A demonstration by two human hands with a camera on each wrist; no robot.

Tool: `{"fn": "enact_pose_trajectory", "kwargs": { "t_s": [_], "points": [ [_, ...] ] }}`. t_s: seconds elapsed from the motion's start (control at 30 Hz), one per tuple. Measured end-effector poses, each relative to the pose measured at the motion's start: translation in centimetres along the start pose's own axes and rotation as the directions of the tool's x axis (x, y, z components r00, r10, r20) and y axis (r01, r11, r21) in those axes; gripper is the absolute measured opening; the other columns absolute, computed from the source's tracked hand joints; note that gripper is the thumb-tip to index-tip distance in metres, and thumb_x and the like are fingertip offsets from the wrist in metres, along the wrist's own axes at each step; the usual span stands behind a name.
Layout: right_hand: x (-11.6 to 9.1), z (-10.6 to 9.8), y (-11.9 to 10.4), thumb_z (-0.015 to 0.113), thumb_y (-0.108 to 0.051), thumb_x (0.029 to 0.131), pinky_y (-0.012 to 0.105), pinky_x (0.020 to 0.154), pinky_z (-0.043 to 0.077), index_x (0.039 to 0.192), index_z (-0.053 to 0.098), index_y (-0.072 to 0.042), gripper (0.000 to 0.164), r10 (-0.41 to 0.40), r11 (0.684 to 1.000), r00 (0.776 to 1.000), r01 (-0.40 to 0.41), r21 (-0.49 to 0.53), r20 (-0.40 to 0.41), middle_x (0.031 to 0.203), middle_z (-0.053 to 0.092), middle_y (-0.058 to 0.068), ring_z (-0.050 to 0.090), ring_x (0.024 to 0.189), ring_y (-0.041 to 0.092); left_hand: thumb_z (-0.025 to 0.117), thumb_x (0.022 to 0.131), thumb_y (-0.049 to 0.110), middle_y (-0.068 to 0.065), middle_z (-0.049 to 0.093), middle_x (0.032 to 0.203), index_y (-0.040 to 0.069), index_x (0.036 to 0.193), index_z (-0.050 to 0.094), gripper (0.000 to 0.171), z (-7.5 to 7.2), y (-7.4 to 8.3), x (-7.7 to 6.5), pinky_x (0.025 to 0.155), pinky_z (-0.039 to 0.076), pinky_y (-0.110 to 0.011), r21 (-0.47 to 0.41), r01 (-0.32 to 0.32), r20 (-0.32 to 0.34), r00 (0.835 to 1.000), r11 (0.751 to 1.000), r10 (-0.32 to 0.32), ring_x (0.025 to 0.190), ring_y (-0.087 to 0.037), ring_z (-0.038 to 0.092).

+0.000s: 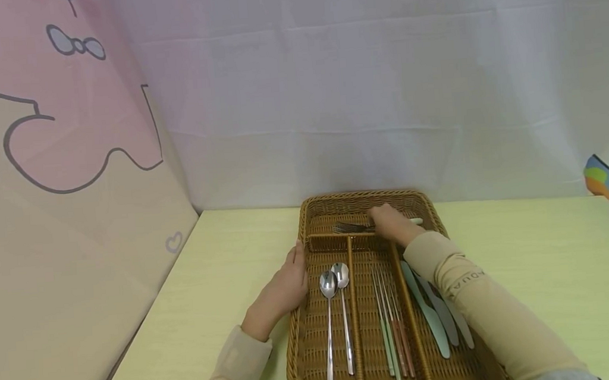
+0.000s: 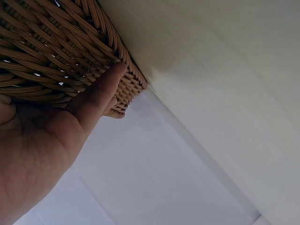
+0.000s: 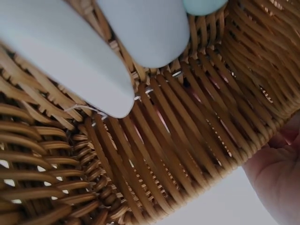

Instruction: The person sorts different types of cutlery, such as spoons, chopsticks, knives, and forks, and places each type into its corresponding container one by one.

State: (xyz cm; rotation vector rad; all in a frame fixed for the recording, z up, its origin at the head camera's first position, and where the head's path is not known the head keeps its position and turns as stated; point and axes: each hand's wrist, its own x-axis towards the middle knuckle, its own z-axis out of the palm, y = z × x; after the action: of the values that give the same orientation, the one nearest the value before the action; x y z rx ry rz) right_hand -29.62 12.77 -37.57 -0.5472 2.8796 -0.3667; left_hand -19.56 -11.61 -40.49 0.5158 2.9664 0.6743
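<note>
A brown wicker cutlery basket (image 1: 356, 329) with several compartments lies on the table. My left hand (image 1: 287, 284) rests along its left side; in the left wrist view its straight fingers (image 2: 101, 96) lie against the outer wicker wall. My right hand (image 1: 393, 223) reaches into the rear compartment, with curled fingers at the forks (image 1: 347, 228). Dark tines show left of it and a pale handle end (image 1: 416, 221) right of it; its fingertips are hidden. In the right wrist view, part of the right hand (image 3: 276, 168) shows beyond a wicker divider (image 3: 173, 136).
Two silver spoons (image 1: 328, 286) lie in the left compartment. Chopsticks (image 1: 387, 326) with green and reddish ends lie in the middle one. Knives (image 1: 426, 308) in green, grey and white lie on the right, under the right forearm. A pale cloth wall (image 1: 329, 92) stands behind the table (image 1: 547, 266).
</note>
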Motion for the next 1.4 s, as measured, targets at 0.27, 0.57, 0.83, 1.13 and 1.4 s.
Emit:
{"fn": "enact_pose_trajectory", "kwargs": {
  "t_s": [0.27, 0.57, 0.83, 1.13, 1.4],
  "points": [
    [-0.3, 0.1, -0.1, 0.055, 0.003, 0.087, 0.039, 0.072, 0.054, 0.111, 0.060, 0.003, 0.025, -0.001, 0.999, 0.999, -0.001, -0.043, -0.047, 0.105, 0.063, 0.021, 0.062, 0.090, 0.031, 0.024, 0.097, 0.013, -0.031, 0.019, 0.145, -0.008, 0.144, 0.005, 0.054, -0.1, 0.0, 0.0, 0.098, 0.043, -0.044, -0.003, -0.015, -0.014, 1.000, 1.000, 0.015, 0.124, -0.042, 0.040],
    [-1.0, -0.6, 0.0, 0.047, -0.009, 0.093, 0.031, 0.046, 0.041, 0.103, 0.060, -0.002, 0.018, 0.047, 0.991, 0.995, -0.057, -0.123, -0.088, 0.081, 0.060, 0.014, 0.055, 0.063, 0.023, 0.026, 0.097, 0.012, -0.032, 0.020, 0.145, -0.009, 0.143, 0.005, 0.055, -0.1, 0.0, -0.1, 0.095, 0.045, -0.044, 0.004, -0.028, -0.014, 1.000, 1.000, 0.028, 0.121, -0.042, 0.044],
    [-2.7, -2.0, 0.0, 0.045, -0.023, 0.096, 0.033, 0.048, 0.044, 0.094, 0.054, -0.003, 0.022, 0.013, 0.986, 0.990, -0.036, -0.163, -0.138, 0.071, 0.054, 0.006, 0.054, 0.061, 0.019, 0.026, 0.097, 0.012, -0.031, 0.019, 0.145, -0.009, 0.143, 0.005, 0.055, 0.0, -0.1, 0.2, 0.096, 0.045, -0.044, 0.007, -0.031, -0.016, 0.999, 1.000, 0.031, 0.122, -0.042, 0.042],
    [-6.3, -3.1, 1.3, 0.044, -0.030, 0.096, 0.055, 0.087, 0.044, 0.119, 0.050, 0.002, 0.040, -0.095, 0.973, 0.956, 0.030, -0.231, -0.277, 0.121, 0.052, 0.022, 0.048, 0.113, 0.040, 0.027, 0.097, 0.012, -0.030, 0.020, 0.145, -0.009, 0.143, 0.007, 0.055, 0.0, 0.0, 0.3, 0.088, 0.051, -0.040, 0.020, -0.035, -0.016, 0.999, 0.999, 0.035, 0.109, -0.040, 0.054],
    [-10.9, -2.8, 3.1, 0.042, -0.031, 0.096, 0.062, 0.094, 0.035, 0.141, 0.031, -0.001, 0.055, -0.085, 0.969, 0.938, -0.001, -0.246, -0.336, 0.145, 0.026, 0.023, 0.029, 0.128, 0.043, 0.032, 0.096, 0.014, -0.026, 0.034, 0.141, -0.008, 0.143, 0.016, 0.054, -0.2, -0.4, -0.1, 0.062, 0.053, -0.026, 0.101, -0.043, -0.050, 0.998, 0.994, 0.048, 0.093, -0.030, 0.062]
  ]
}}
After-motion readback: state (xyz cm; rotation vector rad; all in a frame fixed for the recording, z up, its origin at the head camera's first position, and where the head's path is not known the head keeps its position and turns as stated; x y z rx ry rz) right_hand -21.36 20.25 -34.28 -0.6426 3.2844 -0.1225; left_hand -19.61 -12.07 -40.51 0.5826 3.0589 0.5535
